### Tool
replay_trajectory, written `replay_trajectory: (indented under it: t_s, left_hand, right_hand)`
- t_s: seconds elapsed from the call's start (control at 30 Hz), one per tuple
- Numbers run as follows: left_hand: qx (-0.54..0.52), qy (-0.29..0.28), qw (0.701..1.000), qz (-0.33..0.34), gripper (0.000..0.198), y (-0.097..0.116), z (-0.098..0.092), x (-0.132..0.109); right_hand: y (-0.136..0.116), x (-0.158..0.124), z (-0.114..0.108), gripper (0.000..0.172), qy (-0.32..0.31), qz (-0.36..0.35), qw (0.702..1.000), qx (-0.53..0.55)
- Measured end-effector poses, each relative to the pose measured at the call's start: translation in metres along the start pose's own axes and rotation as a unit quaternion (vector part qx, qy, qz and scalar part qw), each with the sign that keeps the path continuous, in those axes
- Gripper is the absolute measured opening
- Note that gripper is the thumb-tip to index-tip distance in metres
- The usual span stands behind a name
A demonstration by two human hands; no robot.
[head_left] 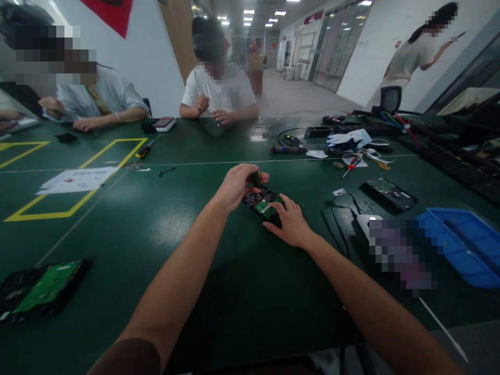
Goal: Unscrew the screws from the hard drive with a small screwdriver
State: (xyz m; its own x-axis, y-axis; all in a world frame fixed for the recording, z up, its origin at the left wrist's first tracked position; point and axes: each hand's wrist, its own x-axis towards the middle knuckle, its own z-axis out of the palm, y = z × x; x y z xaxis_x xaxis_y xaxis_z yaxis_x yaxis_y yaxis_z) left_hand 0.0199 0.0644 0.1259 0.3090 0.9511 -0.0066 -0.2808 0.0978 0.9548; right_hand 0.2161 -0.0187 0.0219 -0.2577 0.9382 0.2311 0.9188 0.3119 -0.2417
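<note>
In front of me on the green table lies a hard drive (pixel 262 208), black with a green circuit board facing up. My left hand (pixel 235 186) is closed around the dark, yellow-marked handle of a screwdriver (pixel 255 178), upright over the drive's far left end. Its tip is hidden by my fingers and the drive. At the drive's near right end, my right hand (pixel 292 223) grips the casing, with the thumb along the near edge and the fingers over the board and far side. Small screws (pixel 300 204) appear to lie just beyond my right fingers.
Another hard drive (pixel 388 194) lies to the right, near a blue tray (pixel 464 245) and a corded, partly blurred device (pixel 369 224). A larger green-board unit (pixel 47 289) sits at left. Tools, gloves (pixel 349 139) and cables lie farther back. Two people sit across the table.
</note>
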Motion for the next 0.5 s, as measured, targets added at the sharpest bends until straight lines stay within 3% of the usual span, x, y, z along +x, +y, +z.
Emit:
replay_trajectory:
  t_s: [0.33, 0.5]
  left_hand:
    - [0.065, 0.012, 0.997, 0.036, 0.018, 0.0008, -0.003, 0.0003]
    - [0.031, -0.007, 0.999, 0.006, 0.023, -0.0006, -0.0035, 0.0006]
  right_hand:
    - [0.0015, 0.0004, -0.0037, 0.062, -0.003, -0.013, 1.0, 0.009]
    - [0.0012, -0.0002, -0.0045, 0.062, -0.002, -0.013, 1.0, 0.012]
